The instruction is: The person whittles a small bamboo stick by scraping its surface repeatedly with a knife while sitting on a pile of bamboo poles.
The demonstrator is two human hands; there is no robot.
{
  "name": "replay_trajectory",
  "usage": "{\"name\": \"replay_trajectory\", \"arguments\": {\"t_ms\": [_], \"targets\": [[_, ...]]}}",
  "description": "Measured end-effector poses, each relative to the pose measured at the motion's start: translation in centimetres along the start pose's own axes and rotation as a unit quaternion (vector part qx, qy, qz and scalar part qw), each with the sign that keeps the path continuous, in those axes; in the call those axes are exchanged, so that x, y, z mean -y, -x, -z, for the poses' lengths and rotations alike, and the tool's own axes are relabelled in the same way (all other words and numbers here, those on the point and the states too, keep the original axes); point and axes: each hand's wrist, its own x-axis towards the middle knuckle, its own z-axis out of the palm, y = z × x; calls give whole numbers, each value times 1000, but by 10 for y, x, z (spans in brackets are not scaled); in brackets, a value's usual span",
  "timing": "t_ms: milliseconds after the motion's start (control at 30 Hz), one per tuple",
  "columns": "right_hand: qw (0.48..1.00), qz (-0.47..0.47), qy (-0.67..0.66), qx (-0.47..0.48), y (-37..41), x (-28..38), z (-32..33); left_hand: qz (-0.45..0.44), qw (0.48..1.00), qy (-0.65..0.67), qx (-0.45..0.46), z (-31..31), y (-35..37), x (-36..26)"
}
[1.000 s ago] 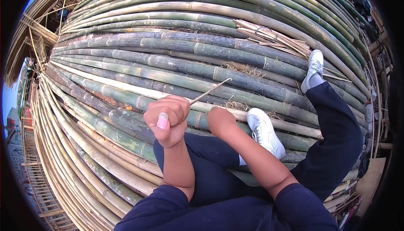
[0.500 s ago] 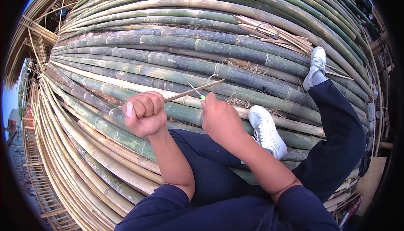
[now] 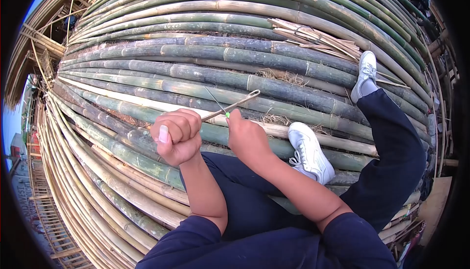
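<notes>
My left hand (image 3: 177, 135) is closed in a fist around a thin brown strip (image 3: 240, 102), whose far end curls into a narrow loop pointing up and right. Close beside it, my right hand (image 3: 247, 135) grips a slim tool with a bright green handle (image 3: 227, 115). The tool's thin dark shaft (image 3: 214, 99) crosses the strip and points up and left. Whether it is a blade or a rod I cannot make out. Both hands are above a bed of bamboo poles (image 3: 205, 75).
Split bamboo sticks (image 3: 316, 38) lie bundled at upper right. Dry shavings (image 3: 281, 76) rest among the poles. My white shoes (image 3: 309, 154) stand on the bamboo. A bamboo structure (image 3: 46, 38) rises at far left, and a flat brown board (image 3: 434, 203) is at lower right.
My left hand has moved slightly right and my right hand slightly left, bringing them closer together. The strip has turned, so its looped end shows, and the tool's shaft has shifted left.
</notes>
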Motion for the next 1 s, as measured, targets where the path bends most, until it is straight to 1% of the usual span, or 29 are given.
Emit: {"name": "replay_trajectory", "arguments": {"t_ms": [67, 100, 133, 167, 200, 267, 300, 333, 367, 467, 533, 600, 700, 767, 867, 1000], "targets": [[999, -4, 25, -30, -8, -25, -23, 4, 1000, -3, -2, 1, 0, -2], [999, -3, 27, -30, -12, -43, -39, 8, 1000, -4, -3, 2, 0, -2], [998, -21, 33, -49, -14, -63, -57, 8, 1000, -3, -3, 5, 4, 3], [996, -40, 40, -69, -16, -74, -65, 27, 1000, 1, 1, 11, 10, 13], [996, -38, 41, -73, -16, -69, -57, 43, 999, 5, 6, 13, 11, 21], [997, -54, 52, -19, -10, -48, -30, 46, 999, 9, -2, 6, 8, 19], [997, -56, 51, -16, -6, -38, -21, 55, 998, 5, -4, 5, 8, 19], [999, -50, 19, -9, -2, -28, -12, 63, 998, 0, -7, 4, 9, 18], [999, -43, -12, -6, -1, -25, -8, 62, 998, 0, -8, 2, 9, 17], [999, -34, -20, -24, 2, -35, -9, 76, 997, -22, 0, -6, 8, 15], [999, -32, -32, -29, 1, -35, -3, 86, 994, -64, 26, -16, 8, 12], [998, -33, -43, -35, 5, -31, 5, 86, 993, -64, 44, -26, 5, 5], [998, -27, -52, -21, 8, -17, 21, 51, 997, -53, 28, -39, -1, -13], [998, 6, -64, -4, 13, -8, 29, 39, 998, -44, 24, -42, -2, -24], [997, -16, -72, 12, 17, 1, 32, 24, 999, -42, 24, -43, -3, -27], [997, -15, -70, 3, 27, 8, 39, 22, 998, -60, 17, -44, -2, -28]]}}
